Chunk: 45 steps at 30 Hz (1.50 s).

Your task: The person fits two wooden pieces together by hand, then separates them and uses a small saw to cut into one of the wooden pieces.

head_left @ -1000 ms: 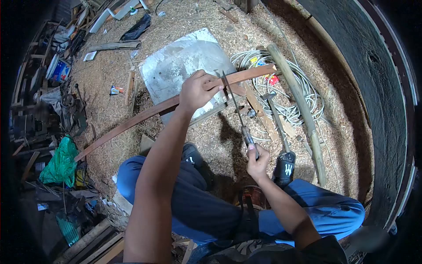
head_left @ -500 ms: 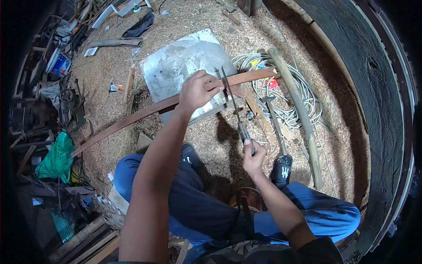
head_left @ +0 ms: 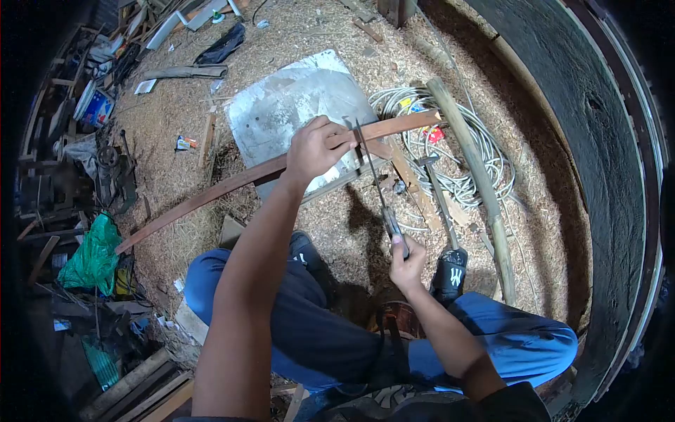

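Reddish-brown wood is what you are working: a long, thin wooden strip (head_left: 211,197) lies across the metal sheet (head_left: 288,98) on the sawdust floor (head_left: 176,105), in front of your knees. Your left hand (head_left: 313,148) is closed over the strip from above, fingers wrapped round it, and sits just where it was a second ago. Your right hand (head_left: 406,264) is clenched on the handle of the saw (head_left: 376,183). That hand has come back toward your body since half a second ago, and the blade tip has dropped back with it, so this is the return half of a stroke and the blade is still in its cut just right of your left hand. The strip's long axis runs diagonally, its low end at your left and its far end up right, by the cable coil (head_left: 485,162) and the bamboo pole (head_left: 467,151). The saw points away from you, crossing it almost squarely.
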{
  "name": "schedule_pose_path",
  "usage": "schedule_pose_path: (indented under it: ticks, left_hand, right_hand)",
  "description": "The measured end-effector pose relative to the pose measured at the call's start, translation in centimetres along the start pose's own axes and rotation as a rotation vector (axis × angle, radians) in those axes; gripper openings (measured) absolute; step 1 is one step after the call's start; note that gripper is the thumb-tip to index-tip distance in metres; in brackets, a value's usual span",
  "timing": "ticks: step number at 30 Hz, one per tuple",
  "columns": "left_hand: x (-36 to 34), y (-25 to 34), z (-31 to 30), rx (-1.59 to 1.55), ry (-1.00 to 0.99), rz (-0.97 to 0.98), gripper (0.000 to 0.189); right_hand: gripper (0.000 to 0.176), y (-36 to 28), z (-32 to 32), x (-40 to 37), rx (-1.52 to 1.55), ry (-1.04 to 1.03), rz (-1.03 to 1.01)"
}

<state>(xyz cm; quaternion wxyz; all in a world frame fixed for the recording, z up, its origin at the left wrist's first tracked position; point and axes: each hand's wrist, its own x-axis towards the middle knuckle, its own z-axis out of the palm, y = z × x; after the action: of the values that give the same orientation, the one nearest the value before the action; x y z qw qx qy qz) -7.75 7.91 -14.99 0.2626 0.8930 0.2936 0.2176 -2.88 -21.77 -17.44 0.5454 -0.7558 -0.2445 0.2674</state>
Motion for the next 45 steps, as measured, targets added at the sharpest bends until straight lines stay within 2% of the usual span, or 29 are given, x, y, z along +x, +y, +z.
schedule_pose_path:
  ticks: [11,15,19,21,22,31,45]
  left_hand:
    - [-0.1,0.0,0.4,-0.004,0.011,0.011,0.023]
    - [-0.1,0.1,0.2,-0.016,0.008,0.002,0.023]
    - [0.0,-0.4,0.6,0.042,0.0,-0.001,0.024]
    - [-0.1,-0.1,0.3,0.017,0.004,-0.003,0.025]
    - [-0.1,0.0,0.2,0.02,0.004,-0.005,0.025]
    - [-0.1,-0.2,0.3,0.03,-0.006,-0.014,0.027]
    - [0.0,0.1,0.0,0.025,-0.016,-0.011,0.027]
  right_hand:
    - [0.043,1.0,-0.1,1.0,0.012,0.033,0.01]
    - [0.041,-0.5,-0.1,1.4,0.209,0.077,-0.074]
    - [0.037,-0.9,-0.6,0.9,0.1,-0.034,-0.118]
    - [0.031,-1.4,0.1,1.0,0.207,-0.076,-0.119]
    - [0.029,-1.5,-0.1,0.9,0.22,-0.119,-0.03]
    - [0.031,-0.1,-0.7,0.5,0.114,-0.107,0.095]
    - [0.038,-0.2,-1.0,0.5,0.111,-0.101,0.091]
